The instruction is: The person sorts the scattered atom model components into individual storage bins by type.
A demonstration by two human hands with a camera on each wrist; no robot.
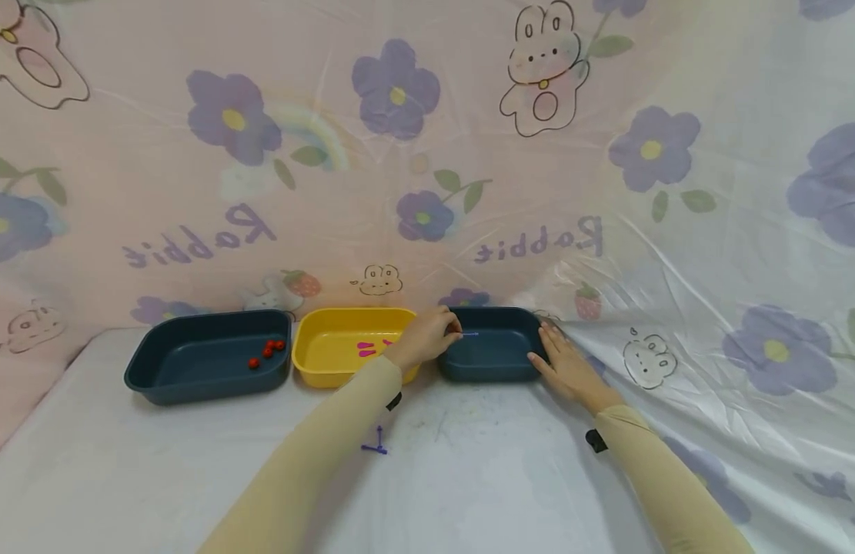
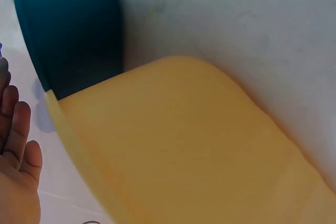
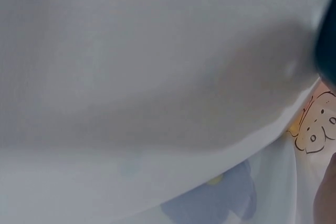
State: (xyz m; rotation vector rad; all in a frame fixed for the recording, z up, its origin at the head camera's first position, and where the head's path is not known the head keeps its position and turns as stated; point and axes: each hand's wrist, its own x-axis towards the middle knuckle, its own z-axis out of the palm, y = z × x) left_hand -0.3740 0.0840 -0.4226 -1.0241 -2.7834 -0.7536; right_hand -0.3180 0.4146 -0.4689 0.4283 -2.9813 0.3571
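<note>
My left hand (image 1: 427, 338) pinches a thin blue-purple stick (image 1: 470, 334) over the left end of the right-hand dark blue tray (image 1: 492, 375). In the left wrist view that hand (image 2: 18, 166) shows at the left edge, its fingers bent, and only a sliver of the stick is visible. My right hand (image 1: 572, 369) rests with fairly straight fingers against the right rim of the same tray. The right wrist view catches just a bit of the hand (image 3: 325, 198) and the tray's corner (image 3: 328, 48).
A yellow tray (image 1: 330, 379) with several pink pieces (image 1: 365, 349) adjoins on the left. Farther left, another dark blue tray (image 1: 205, 392) holds several red balls (image 1: 268, 352). Purple sticks (image 1: 375, 446) lie on the white table cover (image 1: 469, 477). A patterned curtain (image 1: 316, 200) hangs behind.
</note>
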